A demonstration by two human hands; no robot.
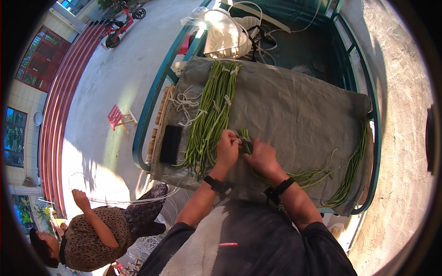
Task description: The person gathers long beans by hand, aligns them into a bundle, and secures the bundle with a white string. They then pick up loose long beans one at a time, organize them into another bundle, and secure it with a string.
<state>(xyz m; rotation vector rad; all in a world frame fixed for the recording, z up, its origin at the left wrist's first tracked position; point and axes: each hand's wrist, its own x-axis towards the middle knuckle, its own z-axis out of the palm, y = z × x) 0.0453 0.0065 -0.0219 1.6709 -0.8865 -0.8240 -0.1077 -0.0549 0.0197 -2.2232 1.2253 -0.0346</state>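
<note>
A bundle of long green beans [245, 138] lies on the grey cloth in front of me, its stems trailing right beneath my right wrist. My left hand [229, 151] is closed at the tied end, pinching pale string there. On the other side my right hand [261, 160] presses closed on the bundle; its fingertips are partly hidden. Just left of my hands lie several tied bundles of long beans [209, 117], bound with white string. Loose white strings [185, 105] rest beside them. More long beans [352, 170] lie along the cloth's right edge.
The grey cloth [294, 106] covers a platform in a green metal cart frame [378, 161]. A dark flat object [171, 144] lies at its left edge. Beyond are a white basket [223, 39] and straps. Another person [99, 234] is at lower left, near a small red stool [117, 117].
</note>
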